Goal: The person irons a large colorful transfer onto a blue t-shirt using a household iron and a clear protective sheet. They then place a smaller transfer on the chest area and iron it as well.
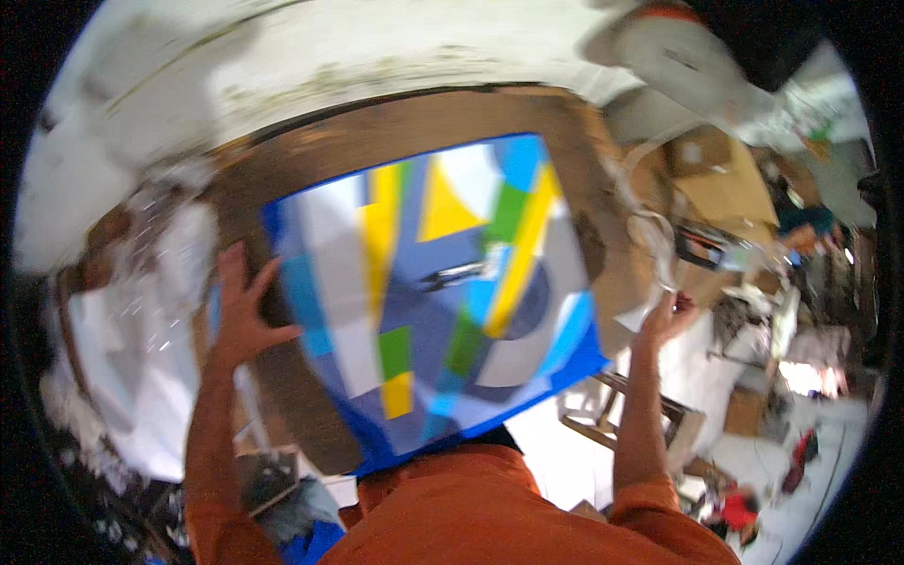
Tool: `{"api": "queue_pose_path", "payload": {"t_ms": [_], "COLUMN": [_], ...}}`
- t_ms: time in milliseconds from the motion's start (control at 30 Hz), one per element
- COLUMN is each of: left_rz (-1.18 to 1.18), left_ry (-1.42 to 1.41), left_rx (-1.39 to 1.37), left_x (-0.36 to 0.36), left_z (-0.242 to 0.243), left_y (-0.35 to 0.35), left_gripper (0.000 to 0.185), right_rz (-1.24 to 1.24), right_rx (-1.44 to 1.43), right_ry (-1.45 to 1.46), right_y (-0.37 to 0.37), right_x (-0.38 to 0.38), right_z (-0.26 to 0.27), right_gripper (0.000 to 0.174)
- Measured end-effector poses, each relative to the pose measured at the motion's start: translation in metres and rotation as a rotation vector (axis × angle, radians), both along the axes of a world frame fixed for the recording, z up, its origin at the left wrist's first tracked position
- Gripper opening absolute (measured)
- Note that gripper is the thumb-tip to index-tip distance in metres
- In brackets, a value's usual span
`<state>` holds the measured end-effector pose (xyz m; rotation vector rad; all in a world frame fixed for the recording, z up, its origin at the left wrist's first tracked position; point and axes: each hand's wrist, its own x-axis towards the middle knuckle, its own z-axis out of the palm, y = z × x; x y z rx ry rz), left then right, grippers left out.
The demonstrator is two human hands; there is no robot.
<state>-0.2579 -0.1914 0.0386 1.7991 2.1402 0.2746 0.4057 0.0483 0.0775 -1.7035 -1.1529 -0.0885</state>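
A multicoloured patterned fabric-like panel [431, 296] with blue edges lies on a brown wooden table [296, 152]. Blocks of yellow, green, grey and light blue cover it. On its middle rests a small dark and silver tool [459, 274], too blurred to identify. My left hand [244, 307] is spread beside the panel's left edge, thumb pointing at it, with nothing in it. Off the right side of the panel, my right hand [667, 321] has its fingers curled. A whitish strip [657, 240] runs down to those fingers; blur hides whether they grip it.
Crumpled clear plastic and white material [159, 304] lie left of the table. At the upper right stands a pale machine-like object [685, 63], near brown cardboard [727, 183]. A wooden stool-like frame [611, 413] is below my right arm. Another person in red [738, 508] is far off.
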Motion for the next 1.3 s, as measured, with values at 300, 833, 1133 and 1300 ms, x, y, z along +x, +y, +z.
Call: {"api": "queue_pose_path", "payload": {"t_ms": [300,833,1133,1300], "left_rz": [-0.027,0.058,0.059,0.075], "left_ry": [0.065,0.009,0.052,-0.014], "left_rx": [-0.052,-0.098,-0.019,-0.009], "left_x": [-0.006,0.011,0.007,0.006], "left_z": [-0.002,0.01,0.003,0.004], "left_y": [0.0,0.004,-0.002,-0.005], "left_gripper": [0.13,0.122,0.125,0.119], "right_rz": [0.314,0.412,1.267,1.47], "right_rx": [-0.132,-0.38,-0.945,-0.879], "right_ry": [0.529,-0.254,-0.166,-0.236], "right_y": [0.109,0.118,-0.109,-0.145], "right_x": [0.212,0.088,-0.315,-0.407], "right_z": [-0.037,0.18,0.122,0.069], "right_gripper": [0.068,0.038,0.04,0.037]}}
